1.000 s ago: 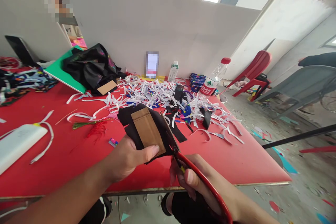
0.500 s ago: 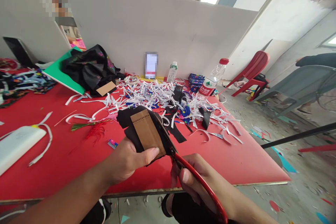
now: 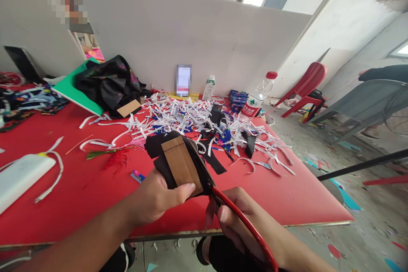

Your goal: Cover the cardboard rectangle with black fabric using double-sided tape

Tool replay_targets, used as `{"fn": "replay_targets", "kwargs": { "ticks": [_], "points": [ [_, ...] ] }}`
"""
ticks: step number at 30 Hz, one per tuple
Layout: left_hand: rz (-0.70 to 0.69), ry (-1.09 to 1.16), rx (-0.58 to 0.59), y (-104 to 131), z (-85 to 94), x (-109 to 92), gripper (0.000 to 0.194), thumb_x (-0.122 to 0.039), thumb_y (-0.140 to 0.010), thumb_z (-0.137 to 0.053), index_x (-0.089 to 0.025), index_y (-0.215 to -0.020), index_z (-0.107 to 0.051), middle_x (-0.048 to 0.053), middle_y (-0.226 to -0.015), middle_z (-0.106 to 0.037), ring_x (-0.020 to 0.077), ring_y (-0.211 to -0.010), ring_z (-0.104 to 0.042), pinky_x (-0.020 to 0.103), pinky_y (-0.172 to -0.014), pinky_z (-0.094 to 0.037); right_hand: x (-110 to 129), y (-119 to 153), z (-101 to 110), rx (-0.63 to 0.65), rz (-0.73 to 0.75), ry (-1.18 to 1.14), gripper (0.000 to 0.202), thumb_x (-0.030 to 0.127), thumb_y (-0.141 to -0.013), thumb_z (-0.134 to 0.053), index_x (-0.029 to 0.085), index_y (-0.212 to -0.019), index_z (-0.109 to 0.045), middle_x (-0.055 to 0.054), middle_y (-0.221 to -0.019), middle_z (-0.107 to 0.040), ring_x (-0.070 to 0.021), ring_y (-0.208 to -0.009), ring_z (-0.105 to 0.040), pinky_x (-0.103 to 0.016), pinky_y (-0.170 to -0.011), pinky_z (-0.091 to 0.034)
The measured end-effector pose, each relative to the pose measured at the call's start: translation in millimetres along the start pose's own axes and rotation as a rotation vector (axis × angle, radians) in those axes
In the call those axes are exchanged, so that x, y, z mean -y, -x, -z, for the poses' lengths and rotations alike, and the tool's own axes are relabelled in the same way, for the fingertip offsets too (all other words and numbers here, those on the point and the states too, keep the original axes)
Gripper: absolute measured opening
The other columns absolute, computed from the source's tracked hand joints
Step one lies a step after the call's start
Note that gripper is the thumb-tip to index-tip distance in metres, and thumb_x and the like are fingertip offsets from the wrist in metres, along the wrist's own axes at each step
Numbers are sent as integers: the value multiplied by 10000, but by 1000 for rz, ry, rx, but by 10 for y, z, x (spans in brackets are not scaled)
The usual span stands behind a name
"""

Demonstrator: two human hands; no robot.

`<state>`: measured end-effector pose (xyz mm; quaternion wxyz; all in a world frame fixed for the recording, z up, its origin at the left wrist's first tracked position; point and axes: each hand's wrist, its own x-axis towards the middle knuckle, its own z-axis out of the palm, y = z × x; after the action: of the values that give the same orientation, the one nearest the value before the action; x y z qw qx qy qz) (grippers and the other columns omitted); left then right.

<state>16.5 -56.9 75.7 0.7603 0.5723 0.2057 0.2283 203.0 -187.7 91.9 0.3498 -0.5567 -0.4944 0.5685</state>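
My left hand [image 3: 167, 195] is closed on a brown cardboard piece [image 3: 181, 161] laid over black fabric [image 3: 155, 146], its thumb pressing the card's lower end. Faint print runs along the card's top edge. In my right hand [image 3: 236, 216] is a pair of scissors [image 3: 244, 221] with red handles, my fingers wrapped round the grips. The blades lie along the right edge of the card and fabric. How much cloth is between the blades cannot be made out. Beyond both hands spreads a heap of white strips and fabric scraps [image 3: 191, 114].
A plastic bottle [image 3: 255, 100], a small white bottle [image 3: 209, 88] and a phone [image 3: 183, 80] stand behind the heap. Black cloth [image 3: 108, 85] rests on a green board [image 3: 76, 93] at left. A white power bank [image 3: 27, 178] lies on the red table [image 3: 287, 195]; chairs stand at right.
The card and fabric have shifted slightly down and to the right, along with my left thumb. The scissors stay at their right edge, in nearly the same place.
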Motion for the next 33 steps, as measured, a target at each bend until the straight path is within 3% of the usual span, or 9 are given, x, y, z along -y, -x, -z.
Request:
{"fn": "replay_targets", "kwargs": {
  "ticks": [2,8,10,16,21,24,28,33],
  "points": [
    [1,-8,3,-2,11,12,283,-344,-915,-774,-215,-1162,-824,99,-1118,-838,326,-1117,-772,475,-1047,-601,-14,1,5,1,17,-2,744,942,-891,-487,208,-774,-505,67,-579,-357,-83,-512,-252,-257,-468,-178],
    [23,7,24,-7,-9,-13,222,-322,-921,-770,-221,-1111,-824,83,-1117,-841,303,-1080,-783,440,-1027,-611,-30,-26,60,59,144,-27,654,835,-975,-494,189,-910,-578,47,-630,-465,-99,-532,-397,-241,-508,-313],
    [27,2,27,-9,-21,-37,189,-295,-921,-763,-220,-1083,-827,73,-1093,-844,291,-1061,-785,424,-1015,-614,-27,-29,54,49,131,-32,650,838,-967,-509,195,-887,-558,48,-623,-462,-95,-526,-387,-240,-499,-293],
    [15,-9,38,-12,-31,-72,220,-285,-919,-758,-205,-1112,-827,77,-1051,-840,293,-1042,-782,409,-978,-618,-50,-17,11,33,35,-47,702,908,-917,-496,233,-746,-406,93,-588,-253,-67,-505,-173,-251,-455,-135],
    [-3,-33,112,-2,-25,-40,232,-325,-950,-725,-216,-1127,-828,76,-1065,-827,292,-1065,-757,420,-1014,-593,-50,-9,29,-9,122,-44,678,875,-956,-470,206,-852,-501,88,-617,-277,-78,-534,-215,-256,-484,-151],
    [-25,-68,148,-4,11,27,252,-350,-964,-713,-223,-1150,-827,70,-1064,-812,267,-1030,-739,380,-967,-592,-58,-14,27,15,54,-68,696,906,-919,-494,212,-868,-505,96,-583,-297,-75,-499,-238,-243,-457,-170],
    [-19,-58,145,-18,29,62,280,-374,-967,-718,-200,-1164,-814,79,-1039,-802,264,-1013,-731,391,-963,-592,-112,-20,22,7,-51,-74,749,975,-850,-495,243,-724,-399,89,-514,-308,-66,-446,-243,-241,-416,-163],
    [-22,-33,173,-19,-19,-21,259,-356,-966,-727,-186,-1142,-813,88,-1068,-821,281,-1055,-753,406,-978,-592,-185,-2,43,-25,47,-51,714,912,-914,-501,202,-840,-519,69,-588,-402,-70,-481,-323,-233,-446,-208]
  ]
}}
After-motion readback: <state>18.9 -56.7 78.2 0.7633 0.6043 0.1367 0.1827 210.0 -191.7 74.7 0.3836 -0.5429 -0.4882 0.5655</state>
